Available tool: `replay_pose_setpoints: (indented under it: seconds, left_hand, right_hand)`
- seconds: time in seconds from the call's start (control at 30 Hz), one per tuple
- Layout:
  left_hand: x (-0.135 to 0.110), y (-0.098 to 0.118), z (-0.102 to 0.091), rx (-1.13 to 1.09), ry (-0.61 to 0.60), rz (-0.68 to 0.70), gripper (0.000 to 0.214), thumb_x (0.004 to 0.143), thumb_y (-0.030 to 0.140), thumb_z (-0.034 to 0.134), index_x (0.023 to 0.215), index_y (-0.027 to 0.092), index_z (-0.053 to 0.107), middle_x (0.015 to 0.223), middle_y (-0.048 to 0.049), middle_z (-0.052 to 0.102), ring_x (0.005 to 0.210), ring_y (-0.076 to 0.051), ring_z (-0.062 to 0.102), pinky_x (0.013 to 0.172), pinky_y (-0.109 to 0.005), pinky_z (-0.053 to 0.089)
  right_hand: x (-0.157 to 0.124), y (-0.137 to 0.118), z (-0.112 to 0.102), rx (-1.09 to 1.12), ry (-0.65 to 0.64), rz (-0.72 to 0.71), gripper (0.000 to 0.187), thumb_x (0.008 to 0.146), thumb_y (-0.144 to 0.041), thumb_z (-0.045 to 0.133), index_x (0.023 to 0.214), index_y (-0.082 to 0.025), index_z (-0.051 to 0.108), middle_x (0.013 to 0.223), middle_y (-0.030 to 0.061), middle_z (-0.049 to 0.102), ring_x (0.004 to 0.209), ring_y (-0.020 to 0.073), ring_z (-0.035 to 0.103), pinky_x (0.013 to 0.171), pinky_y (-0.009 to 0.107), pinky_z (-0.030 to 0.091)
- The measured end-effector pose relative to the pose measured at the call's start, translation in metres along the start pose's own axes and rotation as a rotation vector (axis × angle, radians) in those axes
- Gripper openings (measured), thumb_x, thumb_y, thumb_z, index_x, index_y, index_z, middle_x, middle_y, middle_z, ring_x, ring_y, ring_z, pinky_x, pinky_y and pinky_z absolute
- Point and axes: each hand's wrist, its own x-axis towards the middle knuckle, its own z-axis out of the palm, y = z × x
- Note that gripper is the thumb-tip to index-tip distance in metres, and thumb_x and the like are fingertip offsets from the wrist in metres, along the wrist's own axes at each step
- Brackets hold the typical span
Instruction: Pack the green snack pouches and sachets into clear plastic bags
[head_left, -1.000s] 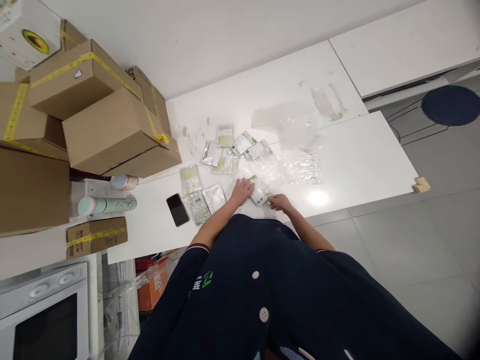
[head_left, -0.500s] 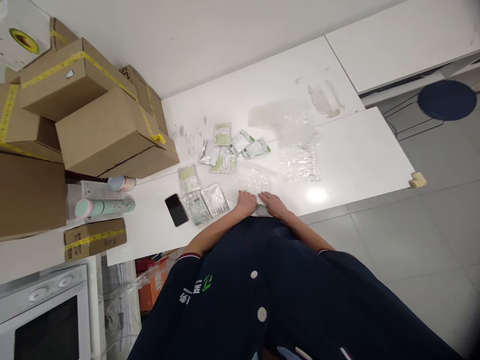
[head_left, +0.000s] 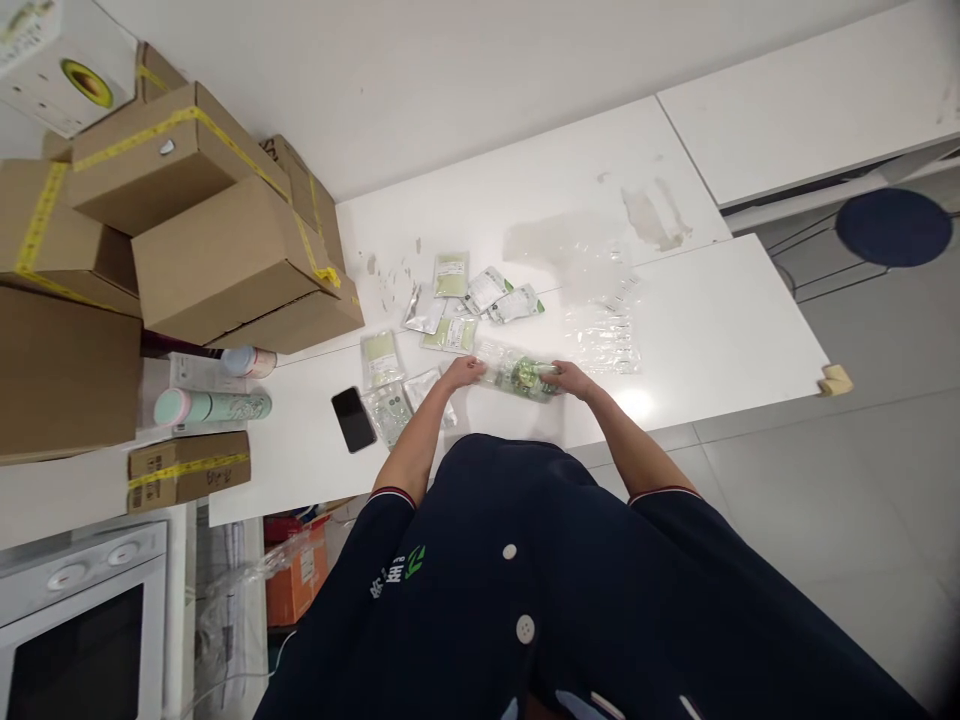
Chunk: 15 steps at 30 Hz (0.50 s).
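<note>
A clear plastic bag [head_left: 517, 372] with something green inside its right part is stretched between my two hands over the table's front part. My left hand [head_left: 463, 371] is closed on the bag's left end. At the right end, beside the green contents, my right hand [head_left: 571, 379] grips it. Just left of my left hand lie a silver pouch [head_left: 426, 388], partly covered by my forearm, and a clear packet [head_left: 388, 412]. Behind the bag rest a pale green packet [head_left: 450, 335] and white-and-green pouches [head_left: 516, 304]. Flat clear bags [head_left: 600, 335] are spread out to the right.
A black phone [head_left: 353, 419] lies at the left on the white table [head_left: 697, 340]. Cardboard boxes [head_left: 217, 260] are stacked at the left, near a mint bottle [head_left: 214, 407]. A yellowish corner guard [head_left: 835, 380] caps the right table corner. Beyond stands a dark blue stool [head_left: 894, 228].
My hands have moved apart and away from my body, lifting off the table edge. The plastic bag is now stretched between them, and its green contents show.
</note>
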Motion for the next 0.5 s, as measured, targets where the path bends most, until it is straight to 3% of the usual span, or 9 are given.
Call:
replay_pose_setpoints:
  seconds: [0.07, 0.17, 0.23, 0.3, 0.37, 0.5]
  left_hand:
    - [0.007, -0.005, 0.014, 0.098, 0.108, -0.021, 0.017, 0.08, 0.032, 0.062, 0.075, 0.017, 0.058, 0.074, -0.0019, 0.062, 0.073, -0.014, 0.059, 0.068, -0.024, 0.043]
    - [0.014, -0.01, 0.029, 0.287, 0.224, -0.063, 0.017, 0.08, 0.026, 0.059, 0.066, 0.019, 0.053, 0.074, -0.0035, 0.062, 0.08, -0.019, 0.06, 0.073, -0.027, 0.042]
    - [0.017, -0.01, 0.033, 0.349, 0.25, -0.077, 0.014, 0.08, 0.022, 0.057, 0.066, 0.02, 0.052, 0.079, -0.0057, 0.063, 0.086, -0.021, 0.06, 0.076, -0.029, 0.041]
    - [0.018, -0.011, 0.035, 0.371, 0.249, -0.077, 0.012, 0.08, 0.019, 0.055, 0.068, 0.02, 0.051, 0.084, -0.0074, 0.064, 0.089, -0.022, 0.059, 0.078, -0.031, 0.041]
    - [0.017, -0.01, 0.035, 0.387, 0.236, -0.063, 0.011, 0.081, 0.017, 0.054, 0.07, 0.021, 0.051, 0.088, -0.0084, 0.064, 0.091, -0.023, 0.059, 0.08, -0.032, 0.041]
    - [0.012, -0.01, 0.035, 0.372, 0.245, -0.044, 0.012, 0.084, 0.016, 0.05, 0.073, 0.021, 0.052, 0.09, -0.0082, 0.063, 0.098, -0.024, 0.057, 0.086, -0.033, 0.041]
  right_hand:
    - [0.0, 0.0, 0.004, -0.131, 0.184, -0.001, 0.034, 0.07, -0.041, 0.077, 0.087, -0.016, 0.059, 0.082, 0.0071, 0.065, 0.07, 0.0196, 0.061, 0.058, 0.03, 0.052]
    - [-0.003, -0.005, 0.013, -0.475, 0.44, -0.035, 0.051, 0.075, -0.051, 0.07, 0.11, -0.016, 0.056, 0.106, 0.0155, 0.063, 0.095, 0.0286, 0.061, 0.076, 0.038, 0.051]
    - [-0.003, -0.01, 0.018, -0.681, 0.514, -0.147, 0.062, 0.078, -0.052, 0.066, 0.126, -0.017, 0.05, 0.125, 0.0202, 0.054, 0.115, 0.0345, 0.052, 0.089, 0.045, 0.046]
    - [0.001, -0.016, 0.02, -0.81, 0.444, -0.286, 0.067, 0.081, -0.049, 0.064, 0.137, -0.019, 0.043, 0.138, 0.0201, 0.046, 0.126, 0.0364, 0.042, 0.097, 0.049, 0.041]
    - [0.009, -0.022, 0.021, -0.87, 0.31, -0.343, 0.067, 0.082, -0.046, 0.064, 0.14, -0.02, 0.04, 0.139, 0.0187, 0.046, 0.126, 0.0352, 0.042, 0.097, 0.049, 0.04]
    - [0.028, -0.031, 0.021, -0.837, 0.061, -0.17, 0.055, 0.074, -0.045, 0.071, 0.12, -0.018, 0.057, 0.113, 0.015, 0.064, 0.102, 0.03, 0.059, 0.084, 0.04, 0.047]
